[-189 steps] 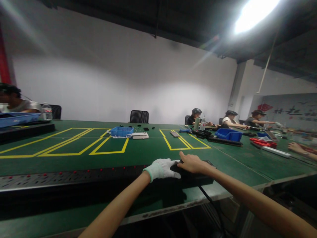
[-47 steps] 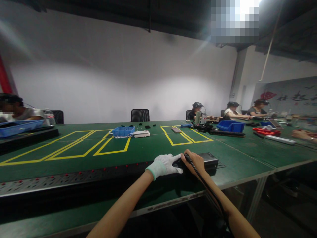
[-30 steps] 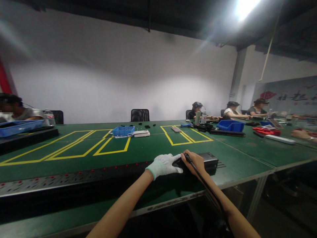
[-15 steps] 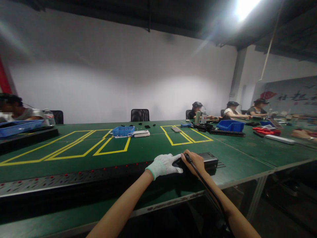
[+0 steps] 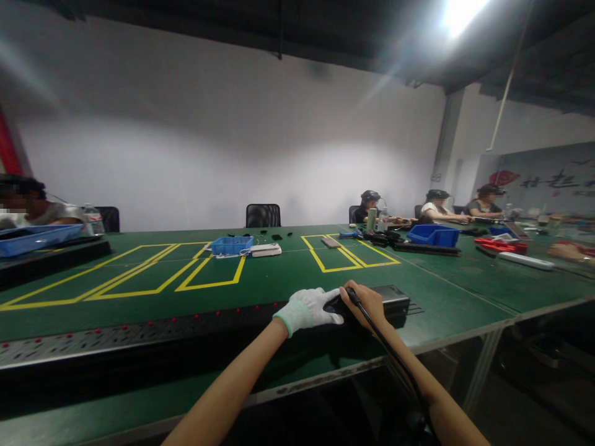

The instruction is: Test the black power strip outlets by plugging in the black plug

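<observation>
Nothing's moved in the last sec: right hand point(image 5: 367, 303) grip still pinching black cable point(image 5: 385, 347) at the power strip point(image 5: 232, 319), gloved left hand point(image 5: 309, 308) flat on it, grip loose, on the bench point(image 5: 279, 279).

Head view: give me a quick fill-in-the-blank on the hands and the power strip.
1. The left hand wears a ____ glove.
2. The right hand, which is bare, grips a black ____ that trails down past the forearm.
3. Both hands rest on the right end of the long black power strip, which is dotted with small ____ lights.
4. The table has a green top marked with ____ lines.

Missing words: white; cable; red; yellow
</observation>
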Tool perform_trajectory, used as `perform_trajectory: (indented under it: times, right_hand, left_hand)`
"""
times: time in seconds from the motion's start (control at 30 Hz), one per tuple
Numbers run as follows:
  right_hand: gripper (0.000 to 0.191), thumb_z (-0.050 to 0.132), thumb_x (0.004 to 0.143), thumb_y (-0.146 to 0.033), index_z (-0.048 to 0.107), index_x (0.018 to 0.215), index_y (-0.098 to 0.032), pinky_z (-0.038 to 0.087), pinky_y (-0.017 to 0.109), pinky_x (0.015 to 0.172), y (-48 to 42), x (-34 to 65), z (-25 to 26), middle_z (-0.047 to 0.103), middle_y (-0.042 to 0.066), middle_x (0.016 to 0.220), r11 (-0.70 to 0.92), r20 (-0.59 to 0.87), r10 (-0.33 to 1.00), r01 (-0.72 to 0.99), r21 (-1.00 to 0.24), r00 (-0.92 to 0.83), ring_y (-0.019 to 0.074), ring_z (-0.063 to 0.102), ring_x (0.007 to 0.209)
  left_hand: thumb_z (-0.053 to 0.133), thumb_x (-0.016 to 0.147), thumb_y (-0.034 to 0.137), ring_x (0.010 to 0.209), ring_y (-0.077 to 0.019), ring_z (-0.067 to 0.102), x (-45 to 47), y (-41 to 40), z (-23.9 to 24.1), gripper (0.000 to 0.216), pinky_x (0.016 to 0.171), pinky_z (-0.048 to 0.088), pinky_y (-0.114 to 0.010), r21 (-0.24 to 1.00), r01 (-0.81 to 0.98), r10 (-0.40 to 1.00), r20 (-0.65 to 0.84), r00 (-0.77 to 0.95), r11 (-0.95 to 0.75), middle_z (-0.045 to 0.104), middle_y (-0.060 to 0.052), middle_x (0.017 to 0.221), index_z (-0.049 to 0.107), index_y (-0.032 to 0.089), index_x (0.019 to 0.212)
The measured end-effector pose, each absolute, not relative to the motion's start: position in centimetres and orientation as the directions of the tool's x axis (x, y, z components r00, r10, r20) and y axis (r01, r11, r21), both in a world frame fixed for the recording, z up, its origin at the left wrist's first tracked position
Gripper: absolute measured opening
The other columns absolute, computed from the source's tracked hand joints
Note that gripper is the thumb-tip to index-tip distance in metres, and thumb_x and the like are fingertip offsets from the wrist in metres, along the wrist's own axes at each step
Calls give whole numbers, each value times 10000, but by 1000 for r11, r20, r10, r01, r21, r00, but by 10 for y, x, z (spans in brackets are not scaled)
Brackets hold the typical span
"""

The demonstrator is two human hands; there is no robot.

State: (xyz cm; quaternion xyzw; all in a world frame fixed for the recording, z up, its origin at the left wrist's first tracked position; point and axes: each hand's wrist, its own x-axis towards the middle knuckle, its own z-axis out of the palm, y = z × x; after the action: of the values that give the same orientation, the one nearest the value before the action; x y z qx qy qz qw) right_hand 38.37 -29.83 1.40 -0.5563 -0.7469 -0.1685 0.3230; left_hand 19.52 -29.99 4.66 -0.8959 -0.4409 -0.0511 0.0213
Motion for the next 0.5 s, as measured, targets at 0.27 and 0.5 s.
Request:
perform_trajectory:
  times: [0.27, 0.5]
  right_hand:
    - [310, 345, 905, -441, 570, 821, -246, 326, 219, 572, -299, 384, 14, 626, 1, 695, 335, 670, 724, 933, -129, -167, 145, 581, 651]
    - [319, 339, 907, -445, 573, 819, -247, 327, 224, 579, -298, 383, 12, 622, 2, 690, 319, 682, 715, 940, -123, -153, 149, 584, 654]
  left_hand:
    - [225, 674, 847, 957, -315, 595, 195, -299, 45, 854, 768, 451, -395, 12, 783, 778, 125, 616, -622, 583, -79, 1079, 321, 350, 1362]
    - [257, 686, 832, 962, -309, 590, 195, -299, 46, 837, 777, 445, -393, 18, 788, 785, 112, 610, -615, 579, -80, 1088, 319, 345, 1364]
